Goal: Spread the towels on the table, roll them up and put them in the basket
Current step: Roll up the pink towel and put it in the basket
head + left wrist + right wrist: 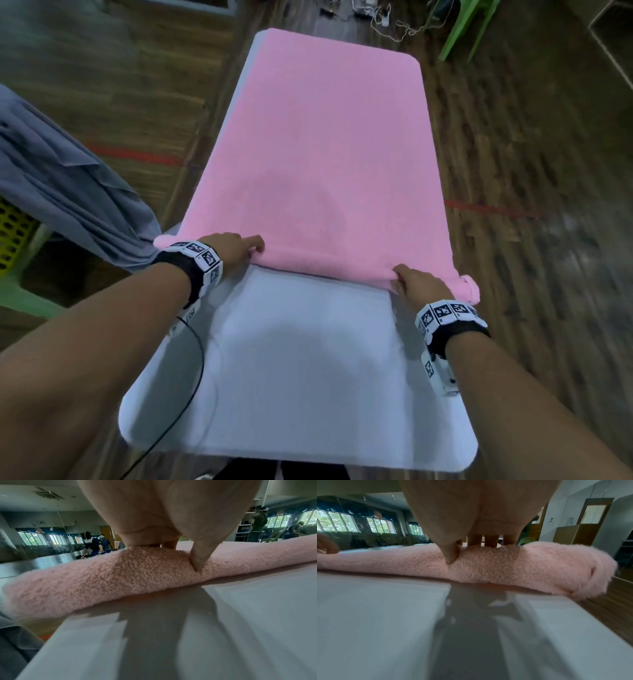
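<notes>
Both hands grip pink towel [318,137] roll: L hand [236,251] near L end, R hand [419,284] near R end.

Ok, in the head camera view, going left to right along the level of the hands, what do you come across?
Yellow basket → grey cloth → left hand gripping the rolled edge → pink towel on the white table → right hand gripping the roll → wooden floor.

One pink towel [318,154], one grey cloth [68,192], one table [301,377], two hands.
</notes>
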